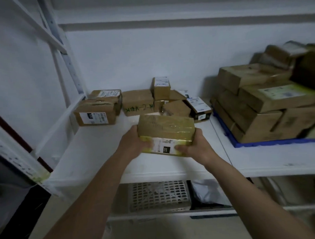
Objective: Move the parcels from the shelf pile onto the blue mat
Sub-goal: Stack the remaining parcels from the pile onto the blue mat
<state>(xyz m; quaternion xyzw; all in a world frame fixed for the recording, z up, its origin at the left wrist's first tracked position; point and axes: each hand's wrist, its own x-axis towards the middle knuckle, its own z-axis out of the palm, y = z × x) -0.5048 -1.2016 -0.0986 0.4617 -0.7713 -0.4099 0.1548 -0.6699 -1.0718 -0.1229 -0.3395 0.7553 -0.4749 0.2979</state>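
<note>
Head view: a taped cardboard parcel point(165, 131) with a white label marked "220" is gripped at its two ends by the left hand point(134, 143) and the right hand point(195, 145), fingers curled around its edges, above the white shelf point(93, 148). The shelf pile point(143, 103) lies behind it. The blue mat point(271, 142), loaded with stacked boxes point(263, 101), is positioned at right.

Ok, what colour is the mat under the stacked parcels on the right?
Blue mat, seen in the head view, its only view.
</note>
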